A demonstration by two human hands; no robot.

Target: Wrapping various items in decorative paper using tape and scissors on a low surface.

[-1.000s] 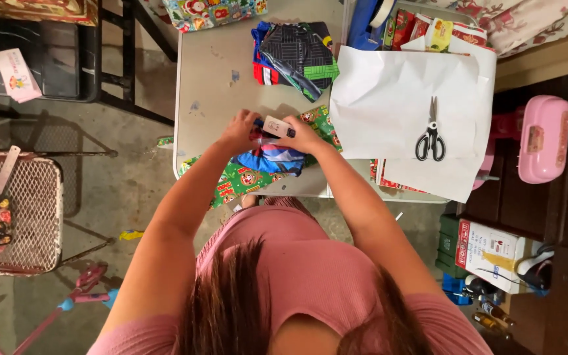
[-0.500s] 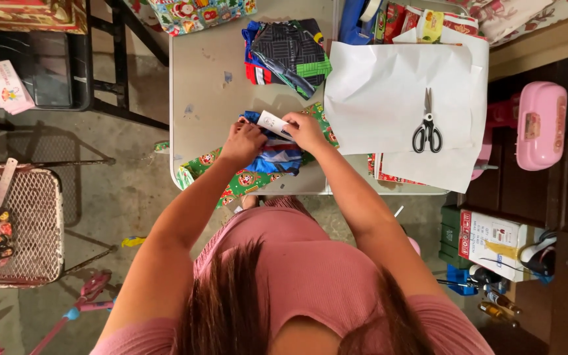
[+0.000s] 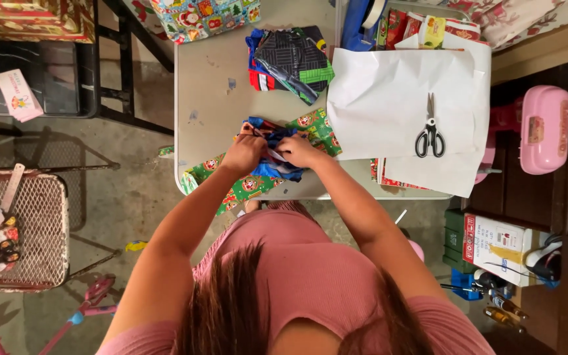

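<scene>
My left hand (image 3: pixel 243 154) and my right hand (image 3: pixel 297 150) meet over a blue garment (image 3: pixel 273 167) that lies on green patterned wrapping paper (image 3: pixel 244 183) at the near edge of the grey table (image 3: pixel 212 85). Both hands pinch the blue fabric; a small pale tag shows between the fingers. Further back on the table lies a folded dark plaid garment (image 3: pixel 294 60) with red, blue and green parts. A white sheet of paper (image 3: pixel 389 98) covers the table's right side, with black-handled scissors (image 3: pixel 430 135) lying on it.
A metal mesh table (image 3: pixel 37 230) with small items stands at the left. A pink case (image 3: pixel 544 128) sits to the right, a printed box (image 3: pixel 497 246) below it. Wrapped gifts (image 3: pixel 202 16) lie at the table's far edge. A black frame (image 3: pixel 123 72) stands beside the table.
The pale tag that my right hand held up over the garment has come down into the fabric. Both hands have closed together on the blue garment.
</scene>
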